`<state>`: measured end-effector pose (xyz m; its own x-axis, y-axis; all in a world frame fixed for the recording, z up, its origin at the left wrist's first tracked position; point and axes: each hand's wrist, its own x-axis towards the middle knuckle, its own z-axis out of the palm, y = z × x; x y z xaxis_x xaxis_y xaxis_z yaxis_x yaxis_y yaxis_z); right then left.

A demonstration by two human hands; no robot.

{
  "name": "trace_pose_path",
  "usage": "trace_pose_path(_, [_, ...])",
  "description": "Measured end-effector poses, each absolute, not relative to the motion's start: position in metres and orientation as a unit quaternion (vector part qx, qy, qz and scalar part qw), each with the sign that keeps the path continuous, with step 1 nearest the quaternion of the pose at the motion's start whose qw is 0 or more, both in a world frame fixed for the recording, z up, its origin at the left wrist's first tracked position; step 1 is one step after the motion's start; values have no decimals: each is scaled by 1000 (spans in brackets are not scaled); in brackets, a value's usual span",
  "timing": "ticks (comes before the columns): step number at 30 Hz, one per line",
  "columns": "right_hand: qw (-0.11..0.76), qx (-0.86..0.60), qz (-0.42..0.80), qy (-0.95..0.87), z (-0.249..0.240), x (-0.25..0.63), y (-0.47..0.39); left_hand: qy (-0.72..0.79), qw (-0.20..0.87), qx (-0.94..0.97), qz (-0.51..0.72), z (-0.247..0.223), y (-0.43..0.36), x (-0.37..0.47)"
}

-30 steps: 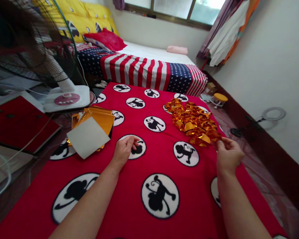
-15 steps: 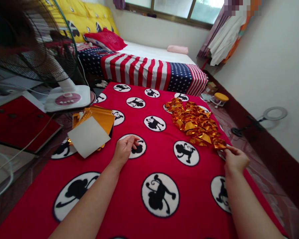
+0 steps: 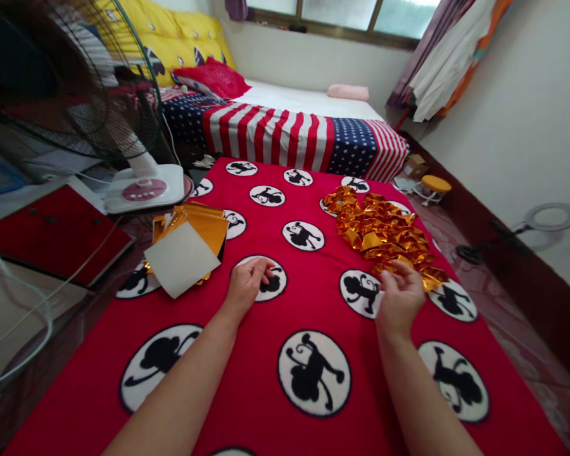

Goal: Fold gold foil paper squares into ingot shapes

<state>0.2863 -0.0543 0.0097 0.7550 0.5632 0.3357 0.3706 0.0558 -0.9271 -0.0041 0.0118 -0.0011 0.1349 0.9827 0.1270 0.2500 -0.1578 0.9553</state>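
On the red cloth [image 3: 323, 291] with its round monkey prints, the left hand [image 3: 249, 282] rests with fingers loosely curled, holding nothing visible. To its left lies a stack of gold sheets [image 3: 208, 227], with a pale square sheet [image 3: 183, 259] lying tilted across the top. The right hand [image 3: 401, 294] is half open at the near edge of a cluster of folded gold foil pieces [image 3: 373, 221], its fingers bent and partly overlapping them in view; whether it touches any, I cannot tell. Beyond the gold sheets is the white base of a fan [image 3: 145, 189].
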Motion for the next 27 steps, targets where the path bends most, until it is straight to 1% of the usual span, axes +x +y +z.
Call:
trace_pose_path(1, [632, -659, 131, -386, 10, 258, -51, 496, 417, 624, 437, -1, 11, -4])
trace_pose_path(3, [573, -615, 240, -485, 9, 209, -47, 502, 401, 625, 443, 0, 8, -4])
trace_pose_path(4, [548, -599, 272, -516, 7, 190, -46, 508, 387, 626, 447, 0, 7, -4])
trace_pose_path(7, [507, -598, 248, -569, 2, 162, -45, 531, 299, 640, 468, 7, 1, -6])
trace_pose_path(10, [499, -587, 251, -586, 1, 163, -47, 563, 129, 667, 471, 23, 0, -15])
trace_pose_path(12, [508, -584, 255, -580, 2, 168, -48, 594, 44, 673, 438, 35, 3, -30])
trace_pose_path(14, [509, -586, 256, -577, 2, 170, -49, 629, 0, 680, 377, 44, 8, -53])
trace_pose_path(16, [503, -589, 256, -578, 2, 169, -48, 659, 4, 703, 266, 46, 13, -78])
trace_pose_path(18, [498, -593, 253, -580, 1, 168, -47, 688, 51, 710, 137, 41, 18, -102])
trace_pose_path(20, [495, -595, 249, -582, 0, 167, -46, 696, 81, 711, 50, 33, 20, -118])
trace_pose_path(22, [494, -596, 247, -583, 0, 167, -46, 692, 81, 717, 28, 26, 20, -124])
trace_pose_path(27, [492, -597, 241, -586, -2, 168, -47, 682, 82, 726, 45, 22, 22, -125])
